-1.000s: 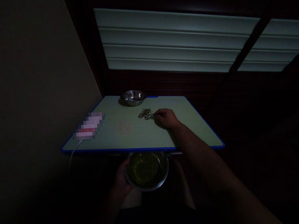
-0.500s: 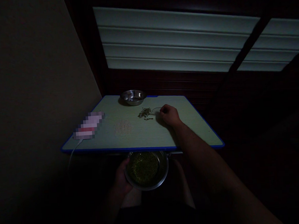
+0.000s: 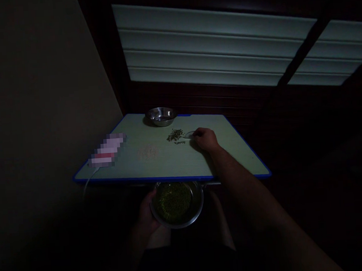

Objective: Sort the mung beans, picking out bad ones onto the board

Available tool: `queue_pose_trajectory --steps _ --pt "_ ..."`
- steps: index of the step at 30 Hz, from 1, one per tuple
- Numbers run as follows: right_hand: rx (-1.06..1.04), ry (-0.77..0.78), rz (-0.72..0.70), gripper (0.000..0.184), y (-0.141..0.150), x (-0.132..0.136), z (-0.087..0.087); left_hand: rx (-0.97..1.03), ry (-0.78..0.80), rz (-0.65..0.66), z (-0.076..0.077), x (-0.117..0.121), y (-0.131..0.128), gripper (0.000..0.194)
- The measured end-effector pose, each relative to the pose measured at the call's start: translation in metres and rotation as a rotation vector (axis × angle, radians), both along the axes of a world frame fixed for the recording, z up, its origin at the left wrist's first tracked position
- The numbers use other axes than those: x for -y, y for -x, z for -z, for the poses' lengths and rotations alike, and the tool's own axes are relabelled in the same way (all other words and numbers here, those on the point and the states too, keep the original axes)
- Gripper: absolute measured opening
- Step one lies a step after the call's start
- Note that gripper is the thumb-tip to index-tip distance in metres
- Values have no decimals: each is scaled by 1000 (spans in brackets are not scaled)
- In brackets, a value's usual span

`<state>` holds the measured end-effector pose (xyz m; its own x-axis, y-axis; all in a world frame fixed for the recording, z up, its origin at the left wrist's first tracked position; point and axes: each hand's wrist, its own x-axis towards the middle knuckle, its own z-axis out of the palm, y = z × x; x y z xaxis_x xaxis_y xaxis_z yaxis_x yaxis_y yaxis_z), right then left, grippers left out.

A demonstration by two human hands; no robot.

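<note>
Below the table's near edge, my left hand (image 3: 147,214) grips the left rim of a metal bowl (image 3: 199,210) above my lap. Small greenish grains (image 3: 173,202) fill much of it, probably mung beans. On the table my right hand (image 3: 206,139) is closed on a thin clear piece (image 3: 188,135) with a rounded outline; its exact kind is hard to make out in the dim light. The tip of this piece touches or nearly touches the right side of a loose pile of dark grains (image 3: 174,134). A short row of the same grains (image 3: 179,142) lies just in front.
An empty-looking steel bowl (image 3: 161,117) stands at the back of the pale blue-edged table (image 3: 183,164). Whitish grains (image 3: 149,151) are spread left of centre. A blurred-out phone-like object (image 3: 107,150) with a white cable (image 3: 88,181) lies left. Dark-framed slatted panels (image 3: 208,47) rise behind.
My right hand has barely moved, and the clear piece in it is tilted slightly differently beside the pile. My left hand keeps the bowl in place. The view has shifted very slightly.
</note>
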<state>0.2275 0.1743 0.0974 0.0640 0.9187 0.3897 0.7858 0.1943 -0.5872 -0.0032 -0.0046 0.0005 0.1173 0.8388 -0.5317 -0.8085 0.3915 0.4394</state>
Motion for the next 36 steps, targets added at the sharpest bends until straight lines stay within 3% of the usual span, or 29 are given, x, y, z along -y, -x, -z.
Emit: queue_pose_trajectory --steps 17,36 --pt "52 -7 12 18 -1 1 -2 13 -33 57 -1 1 2 21" --pt "15 26 -59 17 0 2 -2 36 -33 36 -4 0 2 19"
